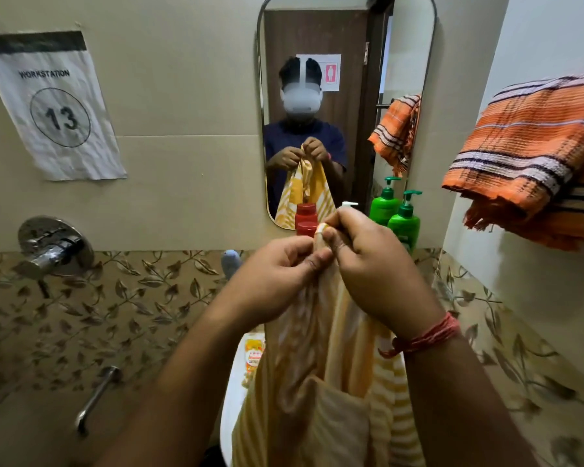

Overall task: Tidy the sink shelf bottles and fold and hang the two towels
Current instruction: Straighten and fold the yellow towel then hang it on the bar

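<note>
Pinching the top edge of the yellow towel (331, 358), the left hand (277, 274) and right hand (375, 264) meet above the sink (231, 399), fingers closed on the gathered cloth, which hangs down between the forearms. An orange towel (526, 156) hangs on the right wall. Behind the hands, a red bottle (305, 227) and a green bottle (404, 222) are partly hidden. The yellow towel's lower end is cut off.

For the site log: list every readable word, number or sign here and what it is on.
"WORKSTATION" and "13" in a circle: paper sheet on the wall.
Pink figure pictogram, no readable words: door sign seen in the mirror.
Orange packet label: too blurred.
Green pump bottle: nothing legible.
</note>
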